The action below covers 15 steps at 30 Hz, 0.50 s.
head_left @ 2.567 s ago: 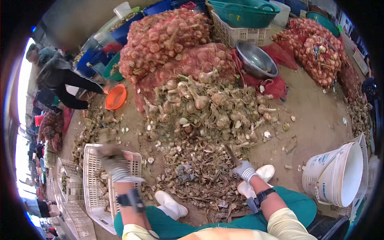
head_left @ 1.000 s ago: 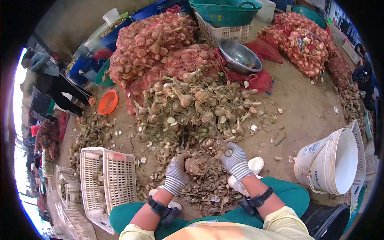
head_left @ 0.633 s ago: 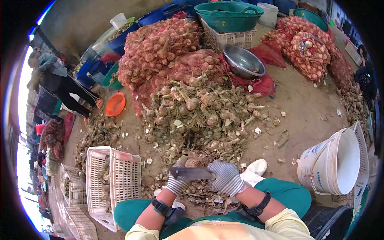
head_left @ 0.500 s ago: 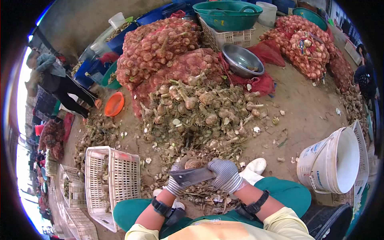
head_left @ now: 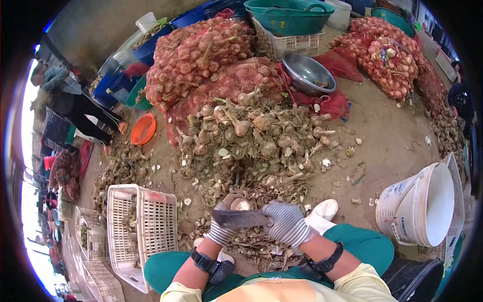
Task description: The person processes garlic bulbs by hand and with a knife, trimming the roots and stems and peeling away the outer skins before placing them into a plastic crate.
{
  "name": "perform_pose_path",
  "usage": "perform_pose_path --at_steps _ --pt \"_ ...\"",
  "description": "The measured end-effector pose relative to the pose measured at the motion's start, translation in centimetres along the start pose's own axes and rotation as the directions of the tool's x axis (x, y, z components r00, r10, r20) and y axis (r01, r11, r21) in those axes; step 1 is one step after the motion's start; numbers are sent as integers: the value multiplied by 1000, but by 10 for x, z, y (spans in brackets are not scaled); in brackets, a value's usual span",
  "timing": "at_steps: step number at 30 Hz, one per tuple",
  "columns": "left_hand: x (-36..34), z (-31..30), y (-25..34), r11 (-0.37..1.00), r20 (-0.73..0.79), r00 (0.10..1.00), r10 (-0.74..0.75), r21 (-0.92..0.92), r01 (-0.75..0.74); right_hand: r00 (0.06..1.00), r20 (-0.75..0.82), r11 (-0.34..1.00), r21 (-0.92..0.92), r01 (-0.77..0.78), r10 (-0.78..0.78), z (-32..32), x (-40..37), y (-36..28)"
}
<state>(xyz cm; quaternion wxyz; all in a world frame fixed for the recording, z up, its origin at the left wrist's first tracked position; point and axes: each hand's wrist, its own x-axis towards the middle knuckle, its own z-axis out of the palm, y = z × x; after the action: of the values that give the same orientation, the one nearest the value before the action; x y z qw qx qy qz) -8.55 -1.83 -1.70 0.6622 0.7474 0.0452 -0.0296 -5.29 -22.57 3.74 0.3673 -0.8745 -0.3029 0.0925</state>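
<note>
One pale-faced bulb (head_left: pixel 241 204) is gripped in the left hand (head_left: pixel 221 232), at the pile's (head_left: pixel 269 126) near side; a knife (head_left: pixel 240 219) is held by the right hand (head_left: pixel 287 222). Trimming is seemingly underway; next, the bulb should be kept steady.

One brown heap of dry-stalked bulbs (head_left: pixel 261 132), its bulbs too many to count. Near side of heap: two hands in grey-and-white striped gloves, left hand (head_left: pixel 223 226) and right hand (head_left: pixel 289 223); one dark flat blade (head_left: pixel 239 218); one round pale-faced bulb (head_left: pixel 241 204); two white boots (head_left: pixel 323 214). Left of heap: one round orange plastic basin (head_left: pixel 144 129). Right, nearer: one large white plastic bucket (head_left: pixel 400 214). Behind: two bulging red mesh sacks (head_left: pixel 198 60). Behind, rightward: one round silver metal bowl (head_left: pixel 308 73).
</note>
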Motion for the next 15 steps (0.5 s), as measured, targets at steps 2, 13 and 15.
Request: perform_pose_path --at_steps 2,13,15 --pt "-2 12 48 990 10 994 -105 -95 105 995 -80 998 -19 66 -67 5 0 0" --pt "-6 37 46 949 -36 955 293 132 -286 850 194 476 757 -448 491 20 4 55" --pt "1 39 46 876 -51 922 384 337 -346 917 204 336 885 -323 343 -8 7 19"
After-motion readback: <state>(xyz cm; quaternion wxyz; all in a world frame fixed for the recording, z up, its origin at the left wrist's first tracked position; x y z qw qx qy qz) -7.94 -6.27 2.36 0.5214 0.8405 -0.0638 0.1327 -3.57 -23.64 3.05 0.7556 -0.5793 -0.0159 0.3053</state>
